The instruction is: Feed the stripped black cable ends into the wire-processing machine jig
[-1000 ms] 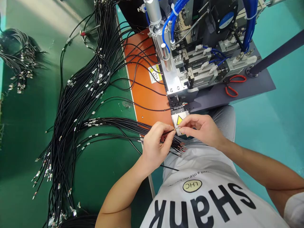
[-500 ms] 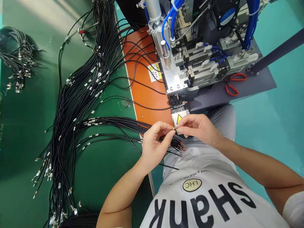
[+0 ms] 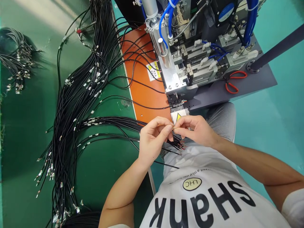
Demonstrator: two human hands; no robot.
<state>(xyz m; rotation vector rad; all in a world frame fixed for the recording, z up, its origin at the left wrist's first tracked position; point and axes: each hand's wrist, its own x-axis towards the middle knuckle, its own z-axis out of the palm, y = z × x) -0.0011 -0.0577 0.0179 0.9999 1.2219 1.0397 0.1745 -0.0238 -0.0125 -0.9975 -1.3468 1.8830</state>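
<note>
My left hand (image 3: 155, 136) and my right hand (image 3: 196, 129) meet at the front edge of the machine, fingertips nearly touching. Each one is pinched closed, thumb against finger. A cable end seems to be between the left fingertips, but it is mostly hidden by them. What the right fingertips pinch is too small to make out. Behind and under the left hand runs a bundle of black cables (image 3: 114, 122), its stripped wire ends (image 3: 181, 145) sticking out below the hands. A white warning label (image 3: 178, 114) lies just beyond the fingertips.
The machine (image 3: 175, 79) with blue air hoses stands at the far side on an orange plate (image 3: 147, 107). A cable sits in its front clamp. More black cables (image 3: 68, 104) cover the green table. Red-handled scissors (image 3: 234, 83) lie on the machine's base; a grey cable coil (image 3: 20, 63) is far left.
The left fingers have curled and drawn closer around the small cable end, which showed between the hands before. The right hand has shifted slightly left. The view has moved a little.
</note>
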